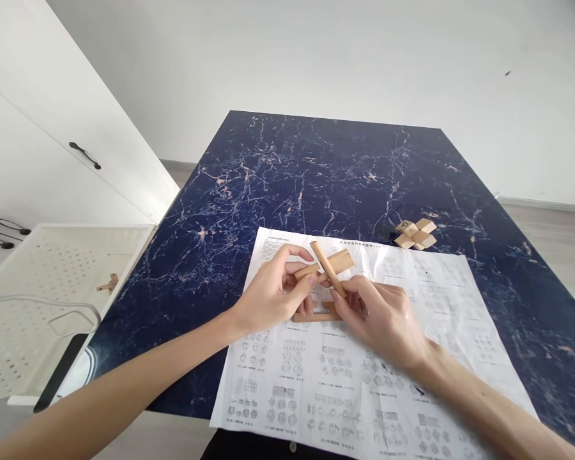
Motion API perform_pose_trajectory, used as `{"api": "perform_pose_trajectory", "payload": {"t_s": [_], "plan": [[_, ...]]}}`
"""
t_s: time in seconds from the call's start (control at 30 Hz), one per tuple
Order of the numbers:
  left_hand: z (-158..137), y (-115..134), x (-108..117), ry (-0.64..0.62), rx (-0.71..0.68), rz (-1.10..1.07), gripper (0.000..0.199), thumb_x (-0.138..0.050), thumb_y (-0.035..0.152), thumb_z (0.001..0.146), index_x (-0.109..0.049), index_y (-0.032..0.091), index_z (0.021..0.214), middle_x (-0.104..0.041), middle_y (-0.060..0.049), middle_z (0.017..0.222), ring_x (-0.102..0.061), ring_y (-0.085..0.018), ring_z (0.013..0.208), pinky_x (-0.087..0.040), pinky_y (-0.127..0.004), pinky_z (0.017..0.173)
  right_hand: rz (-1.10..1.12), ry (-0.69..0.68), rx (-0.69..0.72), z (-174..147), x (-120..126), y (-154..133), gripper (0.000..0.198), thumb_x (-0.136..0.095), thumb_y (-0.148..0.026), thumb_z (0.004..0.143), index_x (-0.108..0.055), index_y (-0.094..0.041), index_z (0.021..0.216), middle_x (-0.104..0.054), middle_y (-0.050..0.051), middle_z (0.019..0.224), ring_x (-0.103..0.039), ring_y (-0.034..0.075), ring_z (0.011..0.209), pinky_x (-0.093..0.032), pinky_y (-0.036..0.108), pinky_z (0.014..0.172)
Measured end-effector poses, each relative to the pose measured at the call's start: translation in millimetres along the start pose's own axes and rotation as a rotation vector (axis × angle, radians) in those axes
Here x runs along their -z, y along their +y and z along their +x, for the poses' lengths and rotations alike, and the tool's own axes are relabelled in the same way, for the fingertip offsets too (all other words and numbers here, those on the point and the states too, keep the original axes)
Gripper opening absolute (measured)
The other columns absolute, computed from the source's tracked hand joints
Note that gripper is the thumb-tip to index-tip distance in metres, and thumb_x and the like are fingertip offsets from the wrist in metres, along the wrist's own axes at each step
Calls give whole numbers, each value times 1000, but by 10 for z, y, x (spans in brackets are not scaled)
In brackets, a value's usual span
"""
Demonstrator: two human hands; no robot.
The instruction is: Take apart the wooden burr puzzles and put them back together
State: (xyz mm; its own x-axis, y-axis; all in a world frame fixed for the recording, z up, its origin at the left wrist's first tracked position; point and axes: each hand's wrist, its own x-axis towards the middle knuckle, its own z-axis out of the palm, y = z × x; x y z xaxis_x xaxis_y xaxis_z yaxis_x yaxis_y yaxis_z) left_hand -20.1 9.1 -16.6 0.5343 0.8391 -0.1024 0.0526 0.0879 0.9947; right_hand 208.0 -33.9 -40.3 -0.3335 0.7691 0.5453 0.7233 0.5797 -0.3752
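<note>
My left hand [280, 284] pinches a flat wooden puzzle piece [341, 260], which points up to the right above the paper. Across it, at a slant, lies a slim wooden stick [326, 267]; its lower end sits between the fingers of my right hand [376, 313]. The two pieces touch or cross near my left thumb; how they fit there is partly hidden. Below my hands a notched wooden piece [323, 316] rests on the instruction sheet [278, 358], partly covered by my left fingertips.
An assembled wooden burr puzzle [415, 234] stands on the dark blue marbled table [306, 166], just beyond the sheet's far edge. Left of the table is a white perforated surface [19, 345] with a small wooden cross piece [108, 283]. White cabinets [52, 108] with black handles rise at the left.
</note>
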Motion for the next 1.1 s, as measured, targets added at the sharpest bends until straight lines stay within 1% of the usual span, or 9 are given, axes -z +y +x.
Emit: {"api": "perform_pose_trajectory", "payload": {"t_s": [0.17, 0.37, 0.5, 0.7, 0.9, 1.1], "plan": [[-13, 4, -3, -45, -47, 133, 30, -64, 42, 109, -55, 20, 127, -75, -1, 78, -76, -20, 65, -63, -31, 60, -30, -15, -34, 18, 26, -8, 16, -62, -18, 105, -57, -21, 90, -61, -4, 62, -52, 11, 46, -35, 28, 45], [-31, -3, 1, -38, -75, 152, 31, -64, 38, 108, -53, 21, 132, -80, -4, 88, -77, -19, 68, -64, -32, 64, -60, -24, 4, 26, 35, -14, 21, -60, -18, 105, -55, -22, 86, -55, -5, 63, -47, 10, 48, -30, 28, 45], [-30, 6, 8, -45, -87, 168, 30, -64, 37, 108, -54, 20, 131, -80, -4, 86, -78, -20, 68, -65, -33, 65, -86, -33, 29, 29, 33, -5, 25, -58, -16, 105, -50, -23, 82, -51, -5, 64, -42, 10, 49, -28, 28, 45], [-27, 22, 22, -62, -60, 186, 32, -64, 34, 108, -56, 19, 135, -83, -6, 93, -80, -21, 72, -65, -33, 65, -69, -30, 40, 47, 63, 8, 26, -58, -12, 104, -49, -22, 83, -50, -6, 62, -39, 9, 48, -29, 27, 46], [-32, 9, 16, -68, -70, 173, 34, -64, 34, 108, -55, 19, 137, -84, -7, 98, -80, -21, 74, -66, -34, 66, -47, -40, 35, 45, 72, 18, 28, -58, -12, 105, -46, -23, 81, -48, -6, 63, -39, 10, 50, -29, 28, 47], [-30, 11, 17, -61, -64, 173, 30, -64, 35, 109, -54, 18, 131, -82, -5, 92, -79, -20, 72, -66, -34, 68, -12, -69, 49, 43, 77, 42, 26, -57, -9, 104, -48, -23, 83, -51, -4, 67, -41, 10, 52, -31, 28, 49]]}}
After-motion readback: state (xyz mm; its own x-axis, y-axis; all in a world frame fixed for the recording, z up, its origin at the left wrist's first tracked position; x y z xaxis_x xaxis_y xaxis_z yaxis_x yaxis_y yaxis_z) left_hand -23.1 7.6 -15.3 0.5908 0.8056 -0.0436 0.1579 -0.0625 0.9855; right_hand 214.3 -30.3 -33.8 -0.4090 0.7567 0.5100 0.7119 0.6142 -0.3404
